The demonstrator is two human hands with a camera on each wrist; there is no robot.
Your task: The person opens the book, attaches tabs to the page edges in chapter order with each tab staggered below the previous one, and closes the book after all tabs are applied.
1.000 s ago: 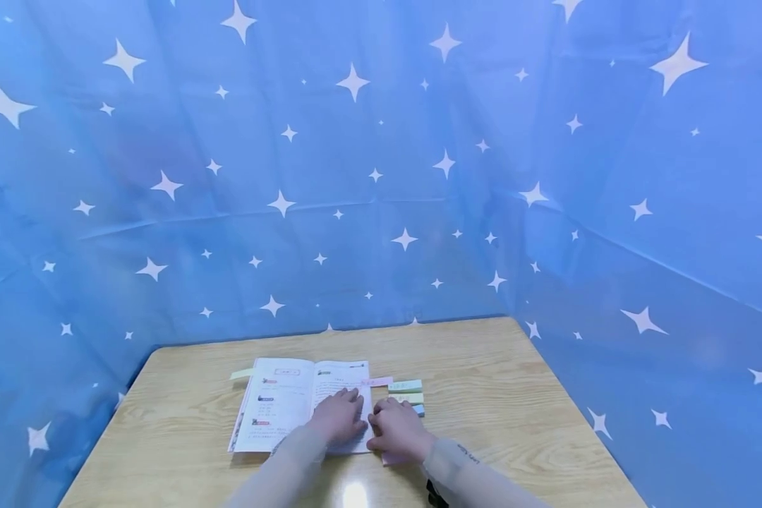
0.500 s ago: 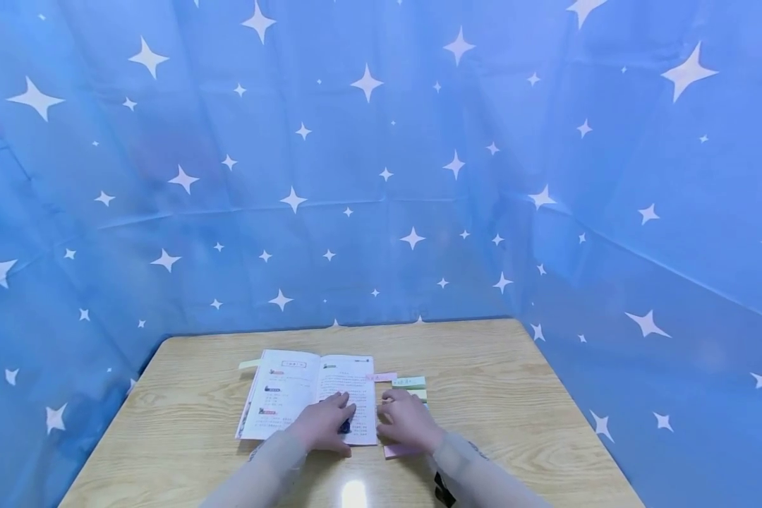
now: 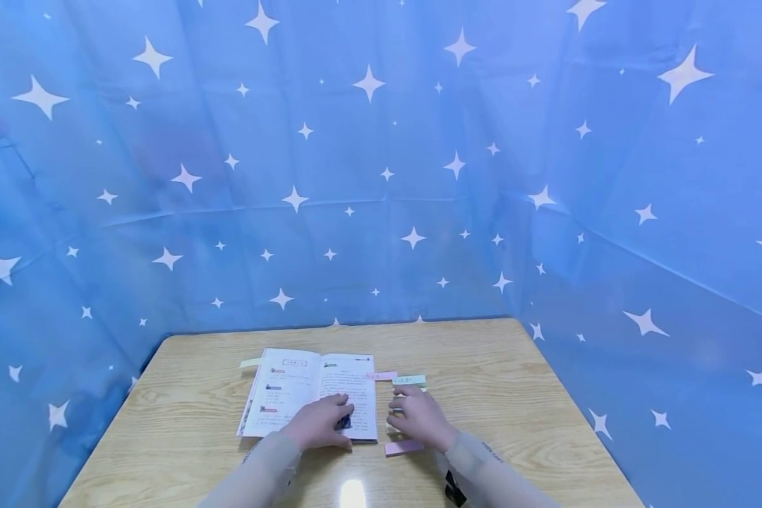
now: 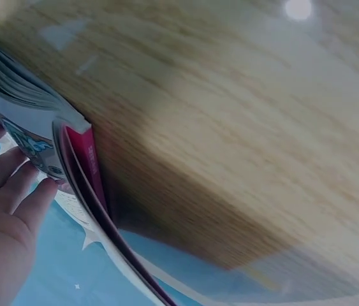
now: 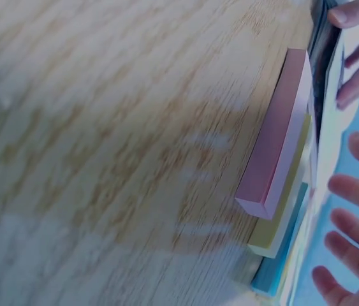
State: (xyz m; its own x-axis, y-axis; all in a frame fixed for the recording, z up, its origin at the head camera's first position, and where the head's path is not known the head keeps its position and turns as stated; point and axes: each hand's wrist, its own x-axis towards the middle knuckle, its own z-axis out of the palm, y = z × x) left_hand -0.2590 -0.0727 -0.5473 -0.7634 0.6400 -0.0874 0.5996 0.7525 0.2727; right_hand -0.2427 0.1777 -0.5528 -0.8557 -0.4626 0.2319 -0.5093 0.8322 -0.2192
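Observation:
An open book (image 3: 279,402) with printed pages lies on the table. My left hand (image 3: 320,422) rests on its lower right page, fingers spread; in the left wrist view the fingertips are beside a small coloured picture. Just right of the book, my right hand (image 3: 424,420) is over several sticky note pads, fingers apart and loosely bent. Nothing shows between those fingers. In the right wrist view, a pink pad (image 5: 275,140), a yellow pad (image 5: 278,220) and a blue pad (image 5: 275,271) lie side by side. A green pad (image 3: 409,379) sits beyond the hand.
A pink tab (image 3: 386,376) with writing sticks out of the book's right edge. A pale green tab (image 3: 250,363) protrudes at the left edge. The wooden table (image 3: 508,395) ends at a blue star-patterned curtain (image 3: 355,176).
My left hand has slid left and toward me over the right page. My right hand has moved right, uncovering more of the pink pad. The head view has shifted slightly.

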